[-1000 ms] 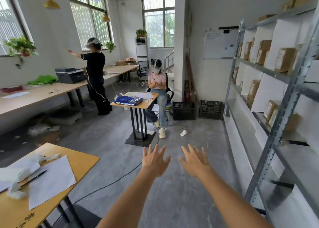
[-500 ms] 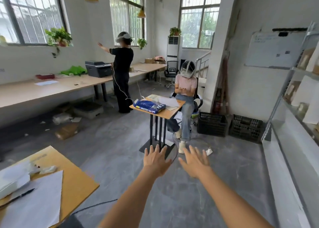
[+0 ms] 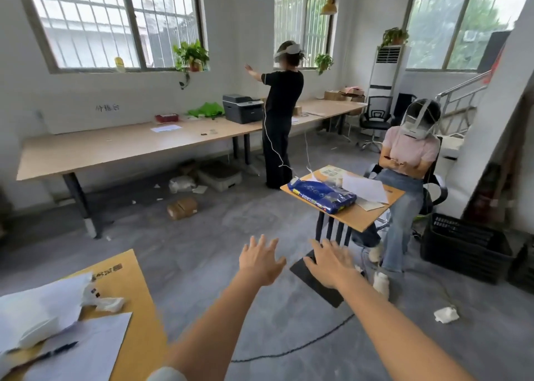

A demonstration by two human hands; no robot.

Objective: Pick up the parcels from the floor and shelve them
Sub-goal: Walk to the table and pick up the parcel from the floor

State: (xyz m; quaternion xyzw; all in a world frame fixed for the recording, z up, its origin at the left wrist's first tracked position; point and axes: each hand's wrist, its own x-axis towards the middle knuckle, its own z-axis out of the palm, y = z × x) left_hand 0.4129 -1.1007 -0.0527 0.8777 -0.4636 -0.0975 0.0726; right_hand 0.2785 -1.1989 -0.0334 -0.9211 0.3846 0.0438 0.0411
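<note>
- Head view, hands: left hand (image 3: 261,260) and right hand (image 3: 329,262) are both extended forward at mid-height, palms down, fingers spread wide. Neither hand holds anything.
- Head view, target: one brown cardboard parcel (image 3: 182,208) lies on the grey floor (image 3: 202,253), near the front edge of the long wooden bench (image 3: 115,146) and well apart from both hands. A crumpled white plastic bag (image 3: 181,183) and a flat grey tray-like item (image 3: 220,175) lie just behind it, under the bench; whether either is a parcel cannot be told.
- Head view, obstacles: a small wooden table (image 3: 344,204) carrying a blue package (image 3: 323,196) stands to the right of the route, with a seated person (image 3: 410,161) behind it. A second, standing person (image 3: 281,115) faces the bench. A black cable (image 3: 291,349) runs across the floor in front of the wearer. A yellow-topped table (image 3: 127,291) with loose papers occupies the lower left.
- Step in hand (judgement): approach to the parcel. No shelving is visible in this view, so the shelf presumably lies out of frame.
- Procedure (judgement): step over the cable; pass between the yellow-topped table and the small wooden table; crouch rather than bend; place one hand on each short side of the parcel; close the fingers firmly before lifting; keep the parcel level while turning toward the shelf.
</note>
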